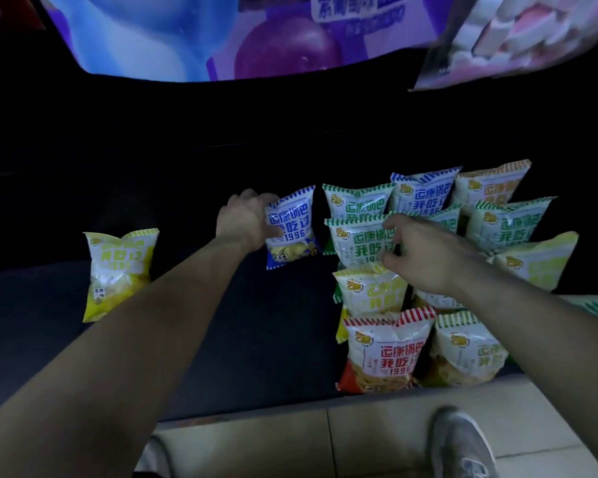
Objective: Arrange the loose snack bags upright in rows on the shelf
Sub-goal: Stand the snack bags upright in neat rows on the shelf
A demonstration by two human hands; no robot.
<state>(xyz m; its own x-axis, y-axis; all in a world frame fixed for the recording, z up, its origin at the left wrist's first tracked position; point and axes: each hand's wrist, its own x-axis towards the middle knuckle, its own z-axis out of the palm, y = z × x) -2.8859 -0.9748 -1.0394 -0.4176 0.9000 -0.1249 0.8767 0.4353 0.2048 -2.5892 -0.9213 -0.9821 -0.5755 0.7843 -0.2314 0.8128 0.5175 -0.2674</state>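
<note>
Left hand [246,219] grips blue bag [290,229].

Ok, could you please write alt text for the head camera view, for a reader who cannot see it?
A person's left hand grips a blue-striped bag upright on a dark shelf, while the right hand holds a green-striped bag among rows of upright snack bags at the right. A yellow bag stands alone at the left.
</note>
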